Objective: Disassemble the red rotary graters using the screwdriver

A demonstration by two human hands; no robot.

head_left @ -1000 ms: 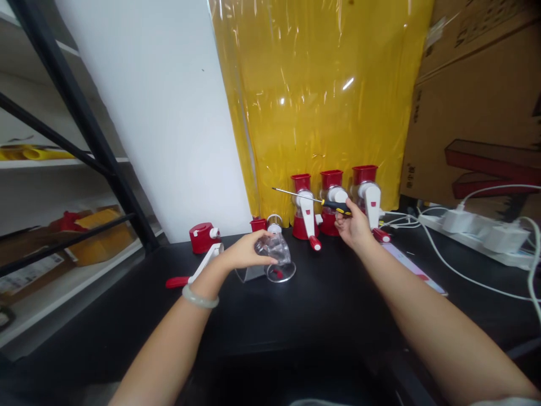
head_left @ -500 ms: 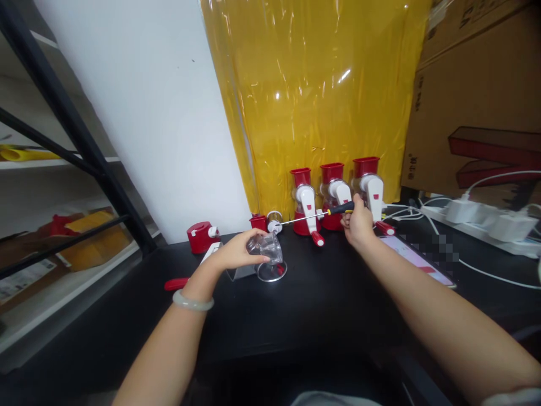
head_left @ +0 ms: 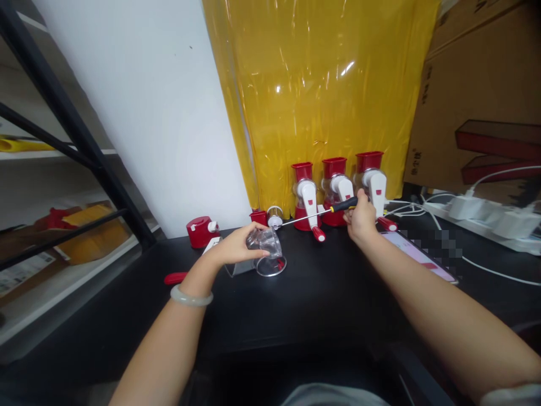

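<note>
Thumb and fingers of my left hand (head_left: 239, 245) are half-spread around a clear plastic grater body (head_left: 270, 242), gripping its side with the round rim lowest. My right hand (head_left: 361, 219) curls tight around the handle of a black-and-yellow screwdriver (head_left: 344, 204), its thin steel shaft aimed leftward at the top of the clear body — whether the tip touches, I cannot tell.

Just behind the body sit a silver perforated drum (head_left: 275, 214) and a small red plastic hopper (head_left: 258, 217). Three upright red-and-white graters (head_left: 307, 194) stand in a row beyond the screwdriver; its shaft crosses in front of the first. On the left rests a squat red plastic base (head_left: 200, 232), and a red-handled crank (head_left: 175, 278) lies partly hidden by my forearm.

Near my right forearm lies a phone with a lit screen (head_left: 416, 255), beyond it a white power strip (head_left: 483, 220). A translucent yellow sheet (head_left: 321, 84) bounds the back — between my forearms, the black tabletop (head_left: 296, 307) runs toward me.
</note>
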